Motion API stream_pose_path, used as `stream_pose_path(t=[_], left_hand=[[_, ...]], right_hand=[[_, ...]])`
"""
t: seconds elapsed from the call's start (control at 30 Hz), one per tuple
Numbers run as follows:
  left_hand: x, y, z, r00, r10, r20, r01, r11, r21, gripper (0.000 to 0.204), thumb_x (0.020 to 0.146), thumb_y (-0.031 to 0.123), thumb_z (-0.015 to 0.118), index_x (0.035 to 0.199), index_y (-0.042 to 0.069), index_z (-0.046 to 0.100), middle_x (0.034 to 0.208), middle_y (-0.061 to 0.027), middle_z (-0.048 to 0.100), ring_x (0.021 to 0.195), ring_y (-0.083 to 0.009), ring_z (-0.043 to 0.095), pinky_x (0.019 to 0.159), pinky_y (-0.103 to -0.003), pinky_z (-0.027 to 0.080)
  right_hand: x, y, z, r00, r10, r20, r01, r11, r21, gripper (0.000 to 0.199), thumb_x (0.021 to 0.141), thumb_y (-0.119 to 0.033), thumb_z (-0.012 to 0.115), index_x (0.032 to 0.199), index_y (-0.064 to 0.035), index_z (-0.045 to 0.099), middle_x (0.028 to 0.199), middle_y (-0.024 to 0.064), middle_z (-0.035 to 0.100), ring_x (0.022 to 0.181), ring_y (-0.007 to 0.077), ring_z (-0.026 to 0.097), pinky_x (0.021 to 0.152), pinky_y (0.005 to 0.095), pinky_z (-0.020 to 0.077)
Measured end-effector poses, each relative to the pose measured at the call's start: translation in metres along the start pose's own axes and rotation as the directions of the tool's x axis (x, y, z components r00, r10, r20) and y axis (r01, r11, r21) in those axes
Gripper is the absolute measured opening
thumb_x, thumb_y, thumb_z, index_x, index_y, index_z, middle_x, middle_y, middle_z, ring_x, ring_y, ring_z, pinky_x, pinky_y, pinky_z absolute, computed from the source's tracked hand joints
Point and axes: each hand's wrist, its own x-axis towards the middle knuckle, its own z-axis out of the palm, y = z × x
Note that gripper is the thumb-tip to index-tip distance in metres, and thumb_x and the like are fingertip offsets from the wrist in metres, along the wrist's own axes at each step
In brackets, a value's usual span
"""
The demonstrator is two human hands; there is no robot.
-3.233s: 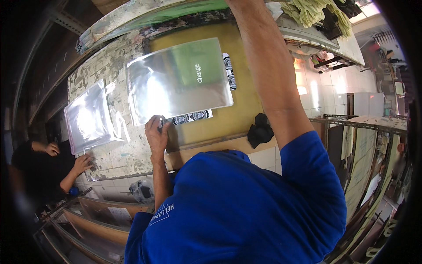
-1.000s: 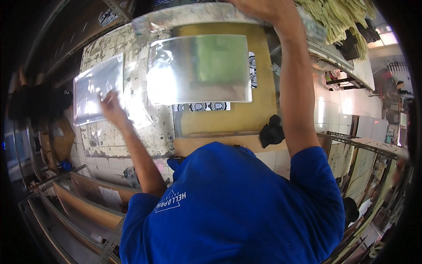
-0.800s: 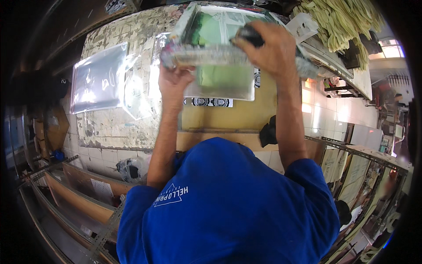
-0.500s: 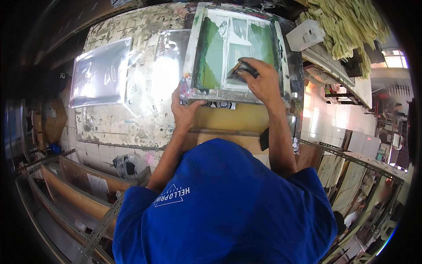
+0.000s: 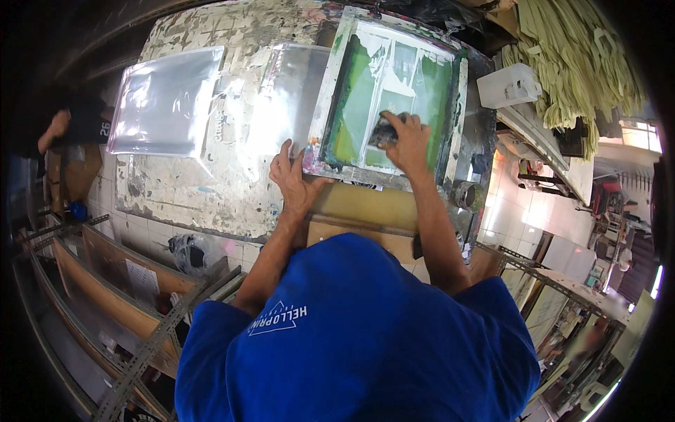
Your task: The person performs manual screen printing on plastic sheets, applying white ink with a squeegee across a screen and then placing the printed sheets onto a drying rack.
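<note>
Here the right hand (image 5: 406,137) is gripping a dark scraper (image 5: 383,130), fingers curled tight around its handle, pressing it down on the green-smeared mesh of the printing frame (image 5: 390,95). The frame is lying flat on the yellow board (image 5: 365,207) at about 12 o'clock from the person, probably so the ink is going through evenly. The left hand (image 5: 294,179) is resting at the frame's 7 o'clock corner, fingers spread and flat, touching the frame's edge and clamping nothing; it looks to be pinning the frame so it is not sliding under the stroke. Clear plastic bags (image 5: 165,102) are lying at 10 o'clock on the paint-stained table (image 5: 183,197), spread apart from the frame, likely drying. A small tin (image 5: 465,195) is sitting at 3 o'clock of the frame, close to reach. Another person's hand (image 5: 55,130) is showing at 9 o'clock, well apart.
</note>
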Motion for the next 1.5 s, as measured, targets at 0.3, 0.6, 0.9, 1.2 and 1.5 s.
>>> stream_pose_path(t=[0.3, 0.6, 0.9, 1.2, 1.5], left_hand=[[0.000, 0.001, -0.002, 1.000, -0.007, 0.003, 0.007, 1.000, -0.026, 0.097, 0.056, 0.059, 0.088, 0.130, 0.002, 0.065, 0.153, -0.0215, 0.041, 0.132, -0.0419, 0.036, 0.109, -0.056, 0.026], [0.001, 0.001, -0.003, 1.000, 0.001, -0.001, -0.001, 0.999, -0.049, 0.099, 0.059, 0.065, 0.085, 0.131, 0.001, 0.064, 0.134, -0.0142, 0.058, 0.130, -0.0346, 0.041, 0.108, -0.053, 0.022], [0.007, 0.022, -0.017, 0.996, -0.078, -0.037, 0.065, 0.964, -0.259, 0.084, 0.062, 0.035, 0.093, 0.133, 0.003, 0.062, 0.122, -0.0157, 0.058, 0.122, -0.0313, 0.046, 0.108, -0.047, 0.025], [0.104, 0.093, -0.065, 0.965, -0.032, -0.262, -0.152, 0.744, -0.651, 0.087, 0.070, 0.020, 0.091, 0.145, 0.002, 0.051, 0.134, -0.0201, 0.052, 0.120, -0.0350, 0.049, 0.107, -0.047, 0.036], [0.062, -0.027, -0.033, 0.975, -0.186, -0.123, 0.221, 0.885, 0.409, 0.037, 0.090, 0.033, 0.071, 0.115, 0.006, 0.071, 0.135, -0.0134, 0.062, 0.122, -0.0331, 0.053, 0.095, -0.054, 0.039]], right_hand=[[0.113, 0.056, -0.003, 0.976, -0.071, -0.206, 0.055, 0.995, -0.084, 0.071, 0.070, -0.025, 0.087, 0.136, -0.0250, 0.062, 0.122, 0.0164, 0.063, 0.116, 0.0324, 0.054, 0.093, 0.0465, 0.0344], [0.104, 0.059, -0.019, 0.951, -0.200, -0.234, 0.179, 0.978, -0.107, 0.036, 0.080, -0.019, 0.076, 0.116, -0.0199, 0.070, 0.096, 0.0098, 0.070, 0.096, 0.0299, 0.065, 0.080, 0.0453, 0.0400], [-0.033, -0.020, -0.066, 0.945, -0.230, -0.233, 0.234, 0.972, -0.011, 0.038, 0.077, -0.019, 0.076, 0.114, -0.0150, 0.069, 0.089, 0.0103, 0.067, 0.086, 0.0288, 0.063, 0.077, 0.0424, 0.0381], [0.000, -0.054, -0.172, 0.771, -0.320, -0.550, 0.269, 0.947, -0.174, 0.040, 0.070, -0.037, 0.086, 0.098, -0.0117, 0.074, 0.086, 0.0103, 0.069, 0.080, 0.0317, 0.063, 0.075, 0.0423, 0.0457], [0.072, -0.070, -0.264, 0.825, -0.220, -0.520, 0.203, 0.975, -0.090, 0.038, 0.076, -0.035, 0.080, 0.092, -0.0007, 0.077, 0.085, 0.0213, 0.074, 0.082, 0.0360, 0.072, 0.077, 0.0435, 0.0563]])
